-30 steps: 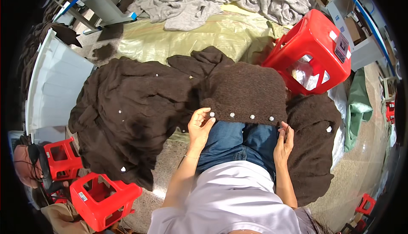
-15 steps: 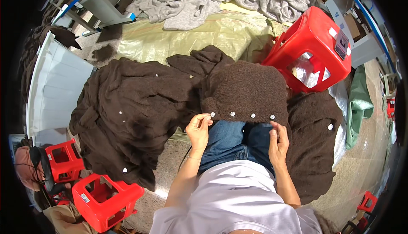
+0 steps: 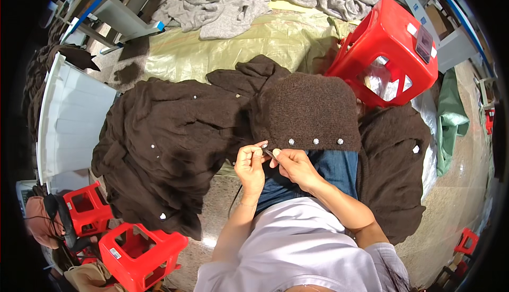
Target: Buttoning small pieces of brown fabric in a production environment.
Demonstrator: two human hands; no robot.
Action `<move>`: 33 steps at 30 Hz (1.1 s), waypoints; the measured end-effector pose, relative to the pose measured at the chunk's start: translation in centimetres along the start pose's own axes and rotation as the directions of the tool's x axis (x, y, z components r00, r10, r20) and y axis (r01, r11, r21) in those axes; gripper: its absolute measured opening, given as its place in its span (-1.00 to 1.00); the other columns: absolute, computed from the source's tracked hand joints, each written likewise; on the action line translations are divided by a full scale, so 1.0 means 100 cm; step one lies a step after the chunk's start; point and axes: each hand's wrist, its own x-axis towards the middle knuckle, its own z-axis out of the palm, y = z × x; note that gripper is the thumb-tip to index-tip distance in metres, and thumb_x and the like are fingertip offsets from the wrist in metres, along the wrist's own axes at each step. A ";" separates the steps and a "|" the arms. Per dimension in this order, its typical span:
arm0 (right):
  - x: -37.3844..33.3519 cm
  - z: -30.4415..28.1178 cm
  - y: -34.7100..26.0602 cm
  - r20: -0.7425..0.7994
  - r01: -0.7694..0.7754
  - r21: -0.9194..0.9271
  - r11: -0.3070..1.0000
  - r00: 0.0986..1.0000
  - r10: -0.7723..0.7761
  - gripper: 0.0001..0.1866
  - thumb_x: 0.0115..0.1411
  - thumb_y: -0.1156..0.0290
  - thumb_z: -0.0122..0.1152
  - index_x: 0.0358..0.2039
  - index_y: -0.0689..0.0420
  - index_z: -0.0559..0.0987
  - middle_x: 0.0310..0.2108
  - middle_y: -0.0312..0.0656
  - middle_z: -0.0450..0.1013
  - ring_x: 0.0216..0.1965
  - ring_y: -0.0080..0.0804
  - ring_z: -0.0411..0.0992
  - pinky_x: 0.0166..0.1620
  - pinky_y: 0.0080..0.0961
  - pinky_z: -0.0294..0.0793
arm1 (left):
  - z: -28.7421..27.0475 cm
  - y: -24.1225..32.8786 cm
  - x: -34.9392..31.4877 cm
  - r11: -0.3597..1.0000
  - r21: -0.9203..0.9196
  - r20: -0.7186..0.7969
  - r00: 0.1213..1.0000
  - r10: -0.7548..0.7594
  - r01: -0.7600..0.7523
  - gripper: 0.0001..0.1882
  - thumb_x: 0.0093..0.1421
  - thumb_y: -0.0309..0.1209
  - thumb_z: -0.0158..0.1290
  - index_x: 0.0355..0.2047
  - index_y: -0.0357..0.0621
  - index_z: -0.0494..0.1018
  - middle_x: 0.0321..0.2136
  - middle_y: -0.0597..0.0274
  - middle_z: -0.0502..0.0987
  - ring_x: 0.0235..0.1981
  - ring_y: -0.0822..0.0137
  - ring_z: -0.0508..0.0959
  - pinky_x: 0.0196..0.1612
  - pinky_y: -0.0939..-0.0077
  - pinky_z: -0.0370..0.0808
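Observation:
A dark brown knitted garment (image 3: 313,109) lies over my lap, with a row of sparkling round buttons along its near edge. My left hand (image 3: 250,170) pinches that edge at the leftmost button (image 3: 264,146). Close beside it, my right hand (image 3: 297,169) is closed on a small thin dark tool (image 3: 270,154) whose tip meets the garment near the left fingertips. Its exact kind is too small to make out. Another button (image 3: 291,141) sits a little to the right on the same edge.
More brown knitwear (image 3: 159,133) is heaped on my left, and another brown piece (image 3: 395,170) hangs on my right. A red stool (image 3: 392,42) with a phone (image 3: 424,44) on it stands at the far right. Grey knits (image 3: 228,5) lie on yellowish sheeting (image 3: 196,53) ahead.
My right hand has moved left from the garment's right end to beside my left hand, and a thin dark tool now shows in it. The left hand stays at the leftmost button.

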 end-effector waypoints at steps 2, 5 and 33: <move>0.005 0.003 0.002 -0.005 -0.028 0.008 1.000 1.000 0.028 -0.59 0.41 0.12 -0.06 -0.42 0.16 0.54 -0.78 -0.51 0.12 -0.76 -0.77 -0.03 -0.70 -0.68 -0.13 | -0.001 -0.001 -0.002 1.000 0.017 -0.007 1.000 0.005 -0.005 -0.97 0.34 -0.57 -0.05 -0.25 -0.28 0.35 -0.11 -0.10 0.55 -0.41 0.52 0.53 -0.33 0.64 0.57; 0.006 0.005 0.001 -0.026 -0.066 0.030 0.997 0.997 0.067 -0.58 0.39 0.14 -0.01 -0.48 0.19 0.54 -0.79 -0.51 0.15 -0.76 -0.77 -0.01 -0.69 -0.66 -0.12 | 0.000 0.002 -0.002 0.999 0.048 -0.005 1.000 0.010 -0.010 -0.98 0.34 -0.57 -0.05 -0.25 -0.28 0.36 -0.11 -0.09 0.56 -0.39 0.55 0.51 -0.33 0.68 0.53; -0.005 0.001 0.010 0.063 -0.139 0.035 0.990 0.989 0.136 -0.53 0.38 0.10 0.01 -0.54 0.18 0.56 -0.79 -0.42 0.23 -0.76 -0.70 0.05 -0.65 -0.62 -0.01 | -0.026 -0.010 0.004 0.989 0.145 -0.123 0.992 0.034 -0.016 -0.90 0.37 -0.42 -0.05 -0.27 -0.19 0.36 -0.16 0.01 0.59 -0.33 0.44 0.56 -0.35 0.58 0.55</move>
